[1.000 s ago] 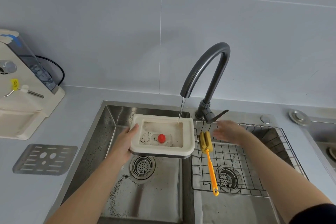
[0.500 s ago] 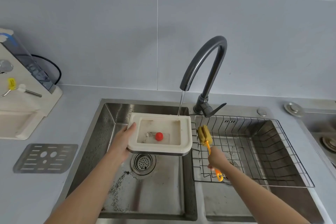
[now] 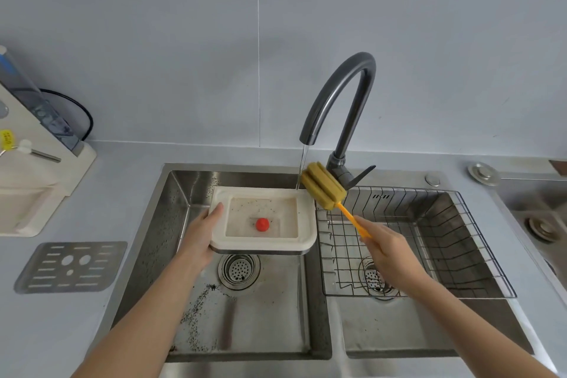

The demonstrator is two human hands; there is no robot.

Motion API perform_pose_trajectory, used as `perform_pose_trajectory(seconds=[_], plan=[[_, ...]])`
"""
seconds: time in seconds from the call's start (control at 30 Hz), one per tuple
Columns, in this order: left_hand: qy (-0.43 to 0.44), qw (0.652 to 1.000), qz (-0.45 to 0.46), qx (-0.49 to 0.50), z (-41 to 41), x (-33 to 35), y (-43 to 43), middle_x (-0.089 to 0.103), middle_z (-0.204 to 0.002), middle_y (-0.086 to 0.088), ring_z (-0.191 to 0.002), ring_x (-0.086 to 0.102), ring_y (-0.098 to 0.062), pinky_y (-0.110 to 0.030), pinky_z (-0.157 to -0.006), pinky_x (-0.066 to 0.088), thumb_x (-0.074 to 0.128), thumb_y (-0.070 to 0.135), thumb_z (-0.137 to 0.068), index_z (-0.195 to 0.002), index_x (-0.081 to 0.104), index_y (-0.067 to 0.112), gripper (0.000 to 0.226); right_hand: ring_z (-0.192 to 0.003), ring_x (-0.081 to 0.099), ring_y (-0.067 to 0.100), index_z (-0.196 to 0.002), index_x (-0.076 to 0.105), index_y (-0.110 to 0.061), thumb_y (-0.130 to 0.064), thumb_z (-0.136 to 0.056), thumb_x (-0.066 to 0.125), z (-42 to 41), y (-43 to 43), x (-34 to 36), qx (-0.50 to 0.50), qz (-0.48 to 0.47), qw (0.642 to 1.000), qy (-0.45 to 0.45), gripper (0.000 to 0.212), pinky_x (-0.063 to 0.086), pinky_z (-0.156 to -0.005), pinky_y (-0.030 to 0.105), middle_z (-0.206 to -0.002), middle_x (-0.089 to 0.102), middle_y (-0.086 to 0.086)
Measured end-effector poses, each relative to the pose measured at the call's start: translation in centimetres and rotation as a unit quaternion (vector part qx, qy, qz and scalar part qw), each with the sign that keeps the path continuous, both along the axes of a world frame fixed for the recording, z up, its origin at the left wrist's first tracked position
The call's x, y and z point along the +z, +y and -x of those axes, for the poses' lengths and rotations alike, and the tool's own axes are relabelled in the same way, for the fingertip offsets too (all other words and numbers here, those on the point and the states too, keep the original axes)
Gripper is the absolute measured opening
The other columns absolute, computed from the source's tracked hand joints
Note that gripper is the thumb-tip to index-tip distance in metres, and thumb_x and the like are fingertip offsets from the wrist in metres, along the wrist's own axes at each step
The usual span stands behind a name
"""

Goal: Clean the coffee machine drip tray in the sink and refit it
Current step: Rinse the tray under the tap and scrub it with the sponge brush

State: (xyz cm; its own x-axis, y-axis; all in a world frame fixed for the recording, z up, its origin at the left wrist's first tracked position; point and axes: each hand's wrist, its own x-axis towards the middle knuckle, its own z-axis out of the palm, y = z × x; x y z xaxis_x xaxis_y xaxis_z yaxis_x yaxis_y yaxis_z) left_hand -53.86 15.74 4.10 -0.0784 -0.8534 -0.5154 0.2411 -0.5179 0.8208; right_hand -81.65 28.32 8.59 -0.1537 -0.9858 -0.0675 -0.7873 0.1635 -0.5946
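Note:
The cream drip tray (image 3: 306,218) hangs level over the left sink basin, with murky water, dark grounds and a red float (image 3: 262,224) inside. My left hand (image 3: 201,235) grips its left edge, thumb on the rim. A thin stream from the dark tap (image 3: 340,95) falls onto the tray's back right corner. My right hand (image 3: 385,247) holds the orange handle of a yellow sponge brush (image 3: 323,190), whose head is raised beside the stream, just above the tray's right corner. The cream coffee machine (image 3: 36,169) stands on the counter at far left.
The metal tray grate (image 3: 72,267) lies on the counter left of the sink. Coffee grounds speckle the left basin (image 3: 245,316) around its drain. A wire rack (image 3: 414,242) fills the right basin. A second sink edge shows at far right.
My right hand left the tap lever, took the brush handle from the wire rack and lifted the sponge head up and left to the water stream. The tray stayed nearly still.

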Motion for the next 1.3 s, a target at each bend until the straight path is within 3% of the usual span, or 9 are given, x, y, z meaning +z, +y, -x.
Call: perform_pose_trajectory(seconds=[0.13,0.2,0.27,0.37,0.53,0.67,0.8,1.1,1.3], plan=[[0.007,1.0,0.005,0.007,0.0,0.0,-0.4,0.063,-0.095,-0.006,-0.085,0.061,-0.023,-0.04,-0.069,0.051,0.049,0.023,-0.092,-0.116,0.052,0.012,0.027,-0.071,0.055,0.032,-0.134,0.045,-0.015,0.0,-0.092,0.042,-0.3,-1.0,0.0,0.057,0.024,0.992,0.106,0.046,0.046,-0.061,0.045,-0.083,0.055,0.008],[0.011,1.0,0.011,0.013,0.0,0.0,-0.6,0.063,-0.095,-0.005,-0.085,0.062,-0.022,-0.039,-0.069,0.051,0.05,0.023,-0.092,-0.116,0.052,0.013,0.026,-0.059,0.051,0.03,-0.133,0.046,-0.017,0.007,-0.086,0.047,-0.2,-1.0,-0.2,0.068,0.029,0.985,0.159,0.053,0.041,-0.045,0.039,-0.082,0.058,0.009],[0.021,1.0,0.018,0.013,0.3,0.1,-0.7,0.063,-0.094,-0.004,-0.084,0.062,-0.021,-0.039,-0.068,0.051,0.049,0.022,-0.093,-0.114,0.053,0.014,0.023,-0.043,0.041,0.021,-0.125,0.054,-0.013,0.017,-0.068,0.062,0.2,-0.6,-0.3,0.083,0.05,0.973,0.21,0.065,0.019,-0.033,0.019,-0.075,0.06,0.005],[0.031,0.999,0.024,0.014,0.8,0.3,-0.9,0.063,-0.093,-0.004,-0.084,0.061,-0.021,-0.038,-0.066,0.05,0.048,0.022,-0.093,-0.112,0.053,0.015,0.021,-0.033,0.036,0.016,-0.115,0.06,-0.013,0.02,-0.047,0.072,0.6,0.2,-0.2,0.102,0.048,0.962,0.25,0.077,0.001,-0.039,0.007,-0.073,0.064,-0.001],[0.031,0.999,0.033,0.027,1.3,0.1,-1.6,0.064,-0.094,-0.004,-0.085,0.062,-0.02,-0.037,-0.068,0.05,0.048,0.023,-0.093,-0.12,0.053,0.011,0.029,-0.034,0.032,0.014,-0.119,0.052,-0.022,0.017,-0.046,0.071,1.0,1.5,0.0,0.118,0.002,0.966,0.228,0.085,0.015,-0.032,0.018,-0.062,0.05,-0.008],[0.035,0.998,0.035,0.033,1.5,-0.2,-2.0,0.063,-0.093,-0.003,-0.083,0.061,-0.018,-0.035,-0.067,0.049,0.048,0.022,-0.094,-0.121,0.052,0.011,0.029,-0.05,0.047,0.02,-0.128,0.053,-0.022,0.009,-0.078,0.054,1.9,1.6,0.5,0.132,-0.008,0.975,0.177,0.058,0.035,-0.041,0.028,-0.071,0.051,-0.006],[0.043,0.998,0.031,0.02,1.7,-0.8,-2.3,0.064,-0.096,-0.005,-0.085,0.061,-0.02,-0.036,-0.07,0.05,0.047,0.023,-0.094,-0.124,0.051,0.01,0.033,-0.06,0.053,0.029,-0.129,0.052,-0.024,0.001,-0.085,0.042,2.2,1.0,1.2,0.115,-0.006,0.986,0.123,0.052,0.046,-0.053,0.046,-0.072,0.057,0.008],[0.083,0.996,0.016,-0.018,3.3,-1.7,-2.1,0.065,-0.101,-0.01,-0.093,0.062,-0.026,-0.042,-0.08,0.05,0.047,0.026,-0.093,-0.122,0.052,0.01,0.034,-0.102,0.058,0.026,-0.141,0.026,-0.031,0.002,-0.085,0.035,-0.4,-0.3,4.3,0.09,-0.064,0.96,0.257,0.066,0.046,-0.071,0.033,-0.128,0.054,-0.005],[0.098,0.993,0.023,-0.061,5.0,-1.7,-1.7,0.065,-0.101,-0.007,-0.094,0.061,-0.025,-0.041,-0.083,0.05,0.045,0.028,-0.094,-0.111,0.056,0.017,0.023,-0.099,0.058,0.027,-0.143,0.018,-0.025,-0.001,-0.086,0.035,-1.8,0.0,5.7,0.093,-0.091,0.936,0.328,0.064,0.035,-0.064,0.03,-0.128,0.049,-0.002]])
